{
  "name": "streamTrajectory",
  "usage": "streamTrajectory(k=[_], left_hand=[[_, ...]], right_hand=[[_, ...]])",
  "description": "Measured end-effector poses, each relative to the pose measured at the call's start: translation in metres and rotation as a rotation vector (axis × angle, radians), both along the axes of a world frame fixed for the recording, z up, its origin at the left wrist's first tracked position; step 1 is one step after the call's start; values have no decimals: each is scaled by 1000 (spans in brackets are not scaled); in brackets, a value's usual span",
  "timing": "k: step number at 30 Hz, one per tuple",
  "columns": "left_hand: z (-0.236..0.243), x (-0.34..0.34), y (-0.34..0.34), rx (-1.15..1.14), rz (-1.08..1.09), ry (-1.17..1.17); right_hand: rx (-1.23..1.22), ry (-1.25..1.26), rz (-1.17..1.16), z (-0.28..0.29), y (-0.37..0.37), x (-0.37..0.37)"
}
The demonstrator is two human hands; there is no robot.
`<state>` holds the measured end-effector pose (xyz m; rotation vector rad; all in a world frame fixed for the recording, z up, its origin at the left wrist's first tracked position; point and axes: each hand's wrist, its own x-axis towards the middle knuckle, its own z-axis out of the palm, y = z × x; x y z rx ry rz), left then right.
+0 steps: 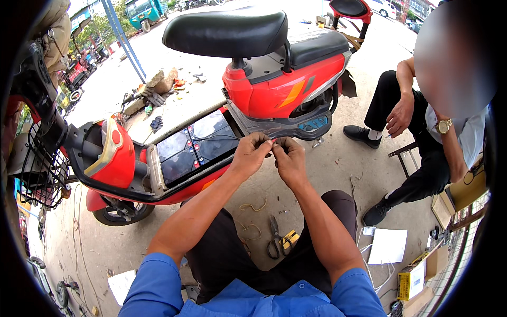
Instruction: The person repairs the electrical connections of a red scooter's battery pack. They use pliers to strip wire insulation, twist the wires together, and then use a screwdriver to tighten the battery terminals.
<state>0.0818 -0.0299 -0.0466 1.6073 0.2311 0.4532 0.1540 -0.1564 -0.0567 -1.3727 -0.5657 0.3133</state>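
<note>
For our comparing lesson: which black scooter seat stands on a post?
The front seat, raised on its post; the rear seat lies low on the red body.

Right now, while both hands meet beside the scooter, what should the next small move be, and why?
Probably a small, gentle twist of the fingers, judging by how the left hand and right hand pinch together at something too hidden to name. Exposed batteries lie close by, so slow seems wise; the scissors lie on the ground.
</note>
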Motion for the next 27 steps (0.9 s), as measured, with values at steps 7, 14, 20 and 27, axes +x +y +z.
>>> streamTrajectory(k=[7, 14, 20, 27], left_hand=[[0, -1, 0, 101, 33, 15], [-4, 2, 2, -11, 40, -26], [-4, 3, 1, -48, 59, -49], [-8, 3, 3, 0, 59, -14]], right_hand=[[-44, -29, -1, -2, 0, -1], [-7, 23, -2, 0, 1, -3], [54, 113, 6, 0, 2, -3], [84, 178, 44, 1, 1, -2]])
